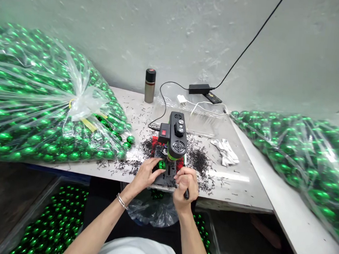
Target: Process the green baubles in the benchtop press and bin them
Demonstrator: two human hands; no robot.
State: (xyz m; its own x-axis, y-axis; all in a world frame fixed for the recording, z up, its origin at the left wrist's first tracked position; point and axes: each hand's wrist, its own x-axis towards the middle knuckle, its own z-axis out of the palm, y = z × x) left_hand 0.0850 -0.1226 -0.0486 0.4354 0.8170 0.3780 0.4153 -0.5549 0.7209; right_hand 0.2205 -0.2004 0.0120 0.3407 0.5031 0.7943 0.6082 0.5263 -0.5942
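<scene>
A small black bench machine (pixel 178 137) with a red switch stands near the table's front edge. Below its head, a shiny green ball (pixel 161 164) sits between the thumb and fingers of my left hand (pixel 148 172), at the machine's slotted metal base (pixel 169 177). My right hand (pixel 186 184) is wrapped round a black lever handle (pixel 186 194) at the machine's right side; the handle's tip pokes out below my fist. Many tiny black bits (pixel 197 160) and some red material (pixel 180 163) lie around the base.
Clear bags of green balls lie at left (pixel 49 134) and right (pixel 298 151). Behind the machine are a bottle (pixel 149 89), a clear plastic tray (pixel 207 124), a power adapter (pixel 199 89) and cables. A white glove (pixel 226 152) lies right. Below the table are containers of balls (pixel 54 212).
</scene>
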